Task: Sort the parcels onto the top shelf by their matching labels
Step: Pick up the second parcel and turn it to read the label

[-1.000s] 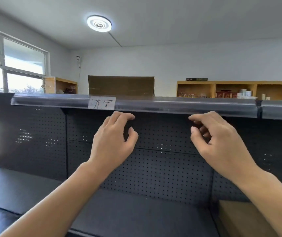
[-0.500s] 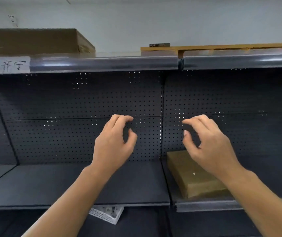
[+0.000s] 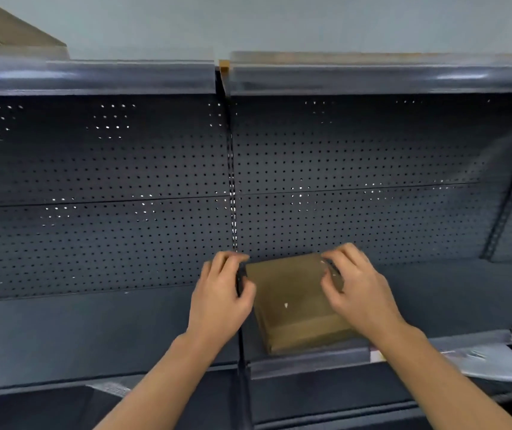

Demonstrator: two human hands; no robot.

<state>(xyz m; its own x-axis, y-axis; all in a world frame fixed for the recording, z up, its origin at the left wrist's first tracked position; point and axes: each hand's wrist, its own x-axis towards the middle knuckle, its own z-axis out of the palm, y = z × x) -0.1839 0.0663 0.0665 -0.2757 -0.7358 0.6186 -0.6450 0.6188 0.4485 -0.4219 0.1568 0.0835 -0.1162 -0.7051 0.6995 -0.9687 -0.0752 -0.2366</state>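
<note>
A flat brown parcel lies on the middle shelf, just right of the upright divider. My left hand is against its left edge, fingers curled and apart beside the far left corner. Over the parcel's far right corner my right hand rests in the same claw shape, fingertips touching the top. The parcel sits flat on the shelf. The top shelf's rail runs across above. A corner of a larger brown box stands on it at the far left.
Dark perforated back panels close the bay behind the parcel. A grey plastic-wrapped packet lies at the shelf's right front edge. A lower shelf shows beneath my arms.
My view has swung right and down from the labelled top rail. Both hands have dropped to the brown parcel on the middle shelf and now touch its two far corners.
</note>
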